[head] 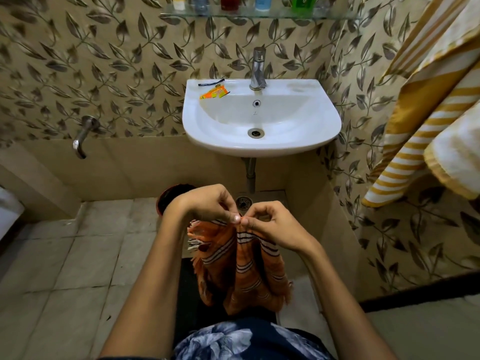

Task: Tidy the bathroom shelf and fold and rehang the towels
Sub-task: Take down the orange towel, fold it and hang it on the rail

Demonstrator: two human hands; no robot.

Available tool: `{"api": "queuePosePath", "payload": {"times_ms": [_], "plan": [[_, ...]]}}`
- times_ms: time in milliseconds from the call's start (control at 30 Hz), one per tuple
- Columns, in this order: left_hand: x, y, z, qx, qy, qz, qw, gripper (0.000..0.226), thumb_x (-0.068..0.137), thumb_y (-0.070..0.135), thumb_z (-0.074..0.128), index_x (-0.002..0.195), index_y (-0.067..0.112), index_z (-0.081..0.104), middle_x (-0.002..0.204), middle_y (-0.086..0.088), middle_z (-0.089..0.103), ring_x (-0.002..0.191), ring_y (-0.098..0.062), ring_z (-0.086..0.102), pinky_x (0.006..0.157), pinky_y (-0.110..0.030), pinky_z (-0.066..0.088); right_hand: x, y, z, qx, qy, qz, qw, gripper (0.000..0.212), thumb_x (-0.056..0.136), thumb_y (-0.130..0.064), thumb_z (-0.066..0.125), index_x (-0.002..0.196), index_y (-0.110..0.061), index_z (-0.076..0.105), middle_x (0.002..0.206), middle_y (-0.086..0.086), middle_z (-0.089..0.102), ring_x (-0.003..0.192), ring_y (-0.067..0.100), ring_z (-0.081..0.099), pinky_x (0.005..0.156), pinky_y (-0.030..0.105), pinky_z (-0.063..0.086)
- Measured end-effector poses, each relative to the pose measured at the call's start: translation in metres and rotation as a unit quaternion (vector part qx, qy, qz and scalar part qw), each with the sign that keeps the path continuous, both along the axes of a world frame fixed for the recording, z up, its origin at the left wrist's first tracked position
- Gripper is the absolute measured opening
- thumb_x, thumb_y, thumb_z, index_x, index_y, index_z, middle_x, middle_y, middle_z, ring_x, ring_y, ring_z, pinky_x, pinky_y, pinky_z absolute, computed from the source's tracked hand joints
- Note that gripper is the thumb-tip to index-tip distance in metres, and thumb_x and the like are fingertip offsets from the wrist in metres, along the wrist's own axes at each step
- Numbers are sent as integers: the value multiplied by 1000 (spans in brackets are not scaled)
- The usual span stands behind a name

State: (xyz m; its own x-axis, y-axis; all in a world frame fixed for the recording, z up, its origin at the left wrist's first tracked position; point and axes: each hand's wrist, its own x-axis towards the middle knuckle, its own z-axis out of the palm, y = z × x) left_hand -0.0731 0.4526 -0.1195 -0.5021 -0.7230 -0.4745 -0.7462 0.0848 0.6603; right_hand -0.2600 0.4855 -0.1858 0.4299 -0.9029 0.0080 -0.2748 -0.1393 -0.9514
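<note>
An orange towel with white and dark stripes and fringed ends hangs in folds below my hands, in front of my body. My left hand and my right hand meet above it, each pinching the towel's top edge between thumb and fingers. A yellow and white striped towel hangs at the right wall. High on the wall, a glass shelf carries several bottles, cut off by the frame's top edge.
A white wash basin with a chrome tap juts from the leaf-patterned wall; an orange sachet lies on its left rim. A wall tap sticks out at left. A dark red bucket stands on the tiled floor behind my left wrist.
</note>
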Motion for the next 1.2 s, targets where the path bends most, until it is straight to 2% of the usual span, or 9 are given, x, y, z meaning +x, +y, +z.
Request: {"api": "queuePosePath", "payload": {"times_ms": [300,400,500,600,733,867,933,1033,1200], "plan": [[43,-8,12,-123,16,167,978,8,82,15,69,73,15,71,77,0,70,59,0,61,48,-2,40,-39,-1,-16,102,125,39,986,34,87,-40,63,64,-17,55,53,-10,42,50,5,36,50,22,27],[43,-7,12,-48,8,178,983,18,70,16,80,85,12,73,85,-1,71,72,-5,66,66,-16,52,-42,-2,-10,72,129,18,989,29,86,-38,65,66,-19,59,58,-11,49,57,3,45,58,25,34],[17,-5,6,22,-22,76,997,36,60,22,86,93,16,72,96,-1,73,94,-16,67,92,-32,51,-24,-3,2,30,87,34,995,24,86,-36,65,68,-21,64,62,-12,57,61,-3,50,61,21,38],[-19,1,-4,22,-30,-16,999,22,65,25,83,82,18,71,80,4,68,78,-11,61,76,-27,47,-3,-3,4,5,90,22,996,27,86,-38,63,69,-17,62,65,-5,57,63,3,50,62,29,38],[-25,0,-8,-5,-6,-12,1000,9,72,15,77,68,19,69,72,-4,61,69,-13,53,68,-28,41,-2,-3,3,7,55,-13,998,34,84,-49,60,73,-18,66,71,18,62,63,16,49,61,35,36],[-18,-2,-4,-40,-26,9,999,13,71,19,78,62,22,69,60,3,60,57,-6,49,56,-21,38,-6,-4,6,32,74,-12,997,42,78,-61,59,69,-21,66,66,1,68,62,5,57,61,28,43],[-9,-5,-1,-49,-25,24,998,14,69,25,80,61,21,70,65,0,64,59,-7,52,59,-23,41,-14,-3,6,48,99,-7,994,42,80,-57,61,63,-19,59,48,-10,51,46,-1,42,48,19,31],[13,-11,2,-49,-23,67,996,14,69,25,80,60,20,70,69,-2,66,62,-10,54,62,-26,41,-30,0,6,108,105,29,988,37,88,-46,58,62,-21,51,47,-12,38,41,1,29,42,16,22],[40,-15,-4,-45,-33,137,989,11,70,23,80,70,13,75,67,-4,68,61,-11,55,62,-26,41,-41,3,13,141,162,71,974,36,92,-43,50,65,-21,49,68,0,42,62,10,37,63,30,30]]}}
